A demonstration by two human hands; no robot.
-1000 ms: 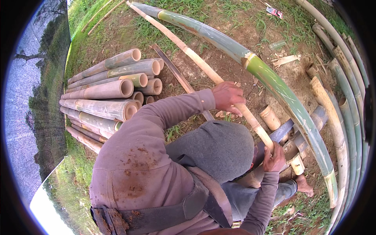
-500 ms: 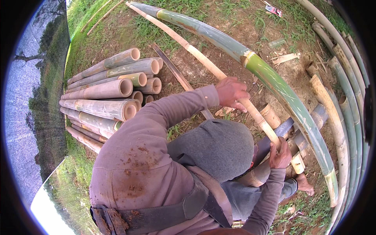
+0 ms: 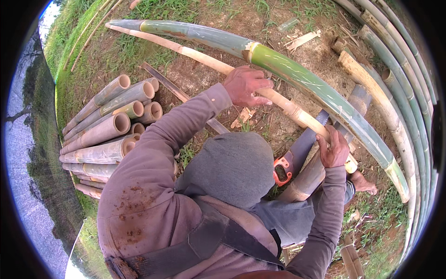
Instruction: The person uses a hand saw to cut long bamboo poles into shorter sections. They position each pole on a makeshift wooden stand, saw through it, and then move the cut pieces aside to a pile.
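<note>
A long, pale split strip of bamboo [image 3: 200, 56] slants from the upper left down to my hands. My left hand [image 3: 246, 87] is closed over its middle from above. Close to its near end, my right hand [image 3: 333, 148] pinches it between thumb and fingers. Just beyond the strip, a thick green bamboo pole [image 3: 297, 76] runs roughly alongside it. A handsaw [image 3: 282, 171] with an orange handle lies below the strip, between the grey cloth-covered shape and a short bamboo length [image 3: 304, 179]; part of its blade shows near my right hand.
Cut bamboo tubes [image 3: 107, 121] are stacked at the left, open ends facing the work area. Several long bamboo poles [image 3: 404, 88] line the right side. A narrow dark strip [image 3: 172, 86] and pale wood scraps [image 3: 302, 41] lie on the ground. A bare foot [image 3: 362, 182] rests at the right.
The view has shifted, so the strip and green pole appear farther left and higher. Both hands keep their grip. The saw's orange handle has come into sight.
</note>
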